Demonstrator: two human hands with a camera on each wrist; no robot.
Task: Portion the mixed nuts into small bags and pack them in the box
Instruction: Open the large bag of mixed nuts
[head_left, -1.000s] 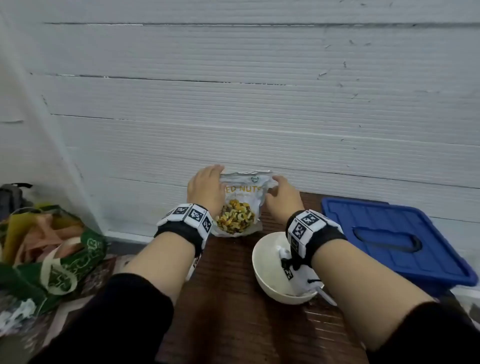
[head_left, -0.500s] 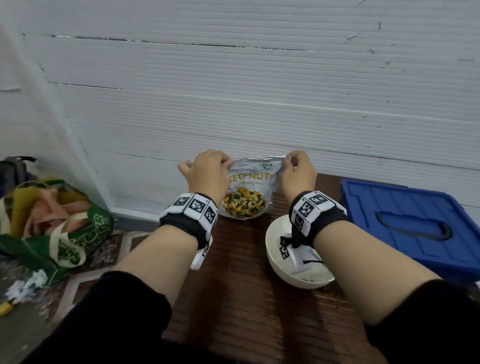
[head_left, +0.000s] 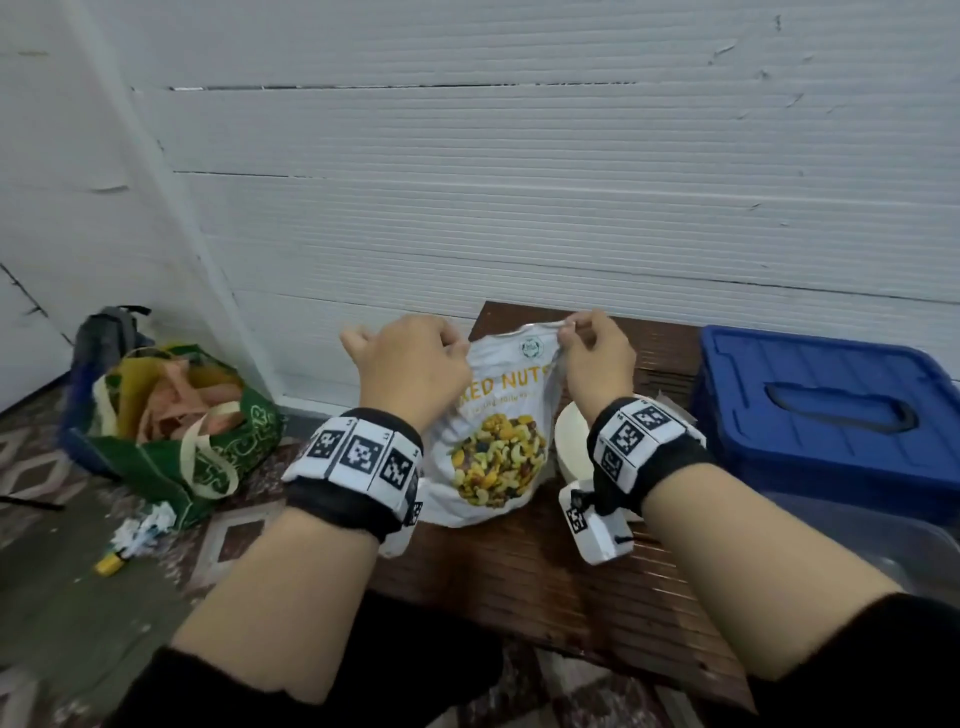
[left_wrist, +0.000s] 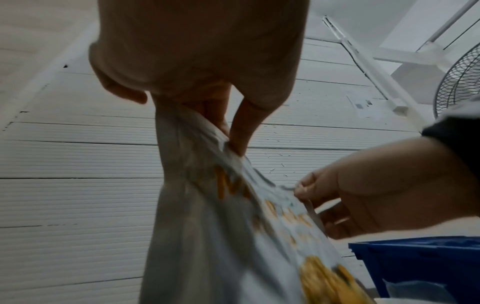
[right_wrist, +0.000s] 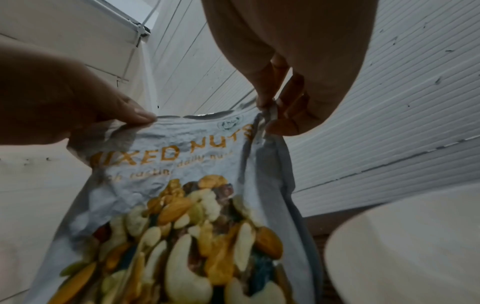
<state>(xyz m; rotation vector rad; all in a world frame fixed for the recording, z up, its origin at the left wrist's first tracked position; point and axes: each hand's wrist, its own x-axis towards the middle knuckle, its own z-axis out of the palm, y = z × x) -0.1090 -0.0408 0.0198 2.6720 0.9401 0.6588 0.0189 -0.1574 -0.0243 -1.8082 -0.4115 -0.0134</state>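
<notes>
Bowl (head_left: 571, 447) beside blue box (head_left: 826, 415); table front (head_left: 545, 597) bare.

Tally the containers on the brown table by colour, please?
White: 2, the mixed nuts bag that the left hand and right hand pinch, and the bowl.
Blue: 1, the lidded box.
Total: 3.

Green tote bag (head_left: 208, 441) (stuffed) beside grey backpack (head_left: 106, 332)

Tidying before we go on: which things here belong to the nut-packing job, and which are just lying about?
Job: mixed nuts bag, pinched at its top by left hand and right hand; white bowl; blue box.

Lying about: green tote bag, grey backpack, crumpled paper.
</notes>
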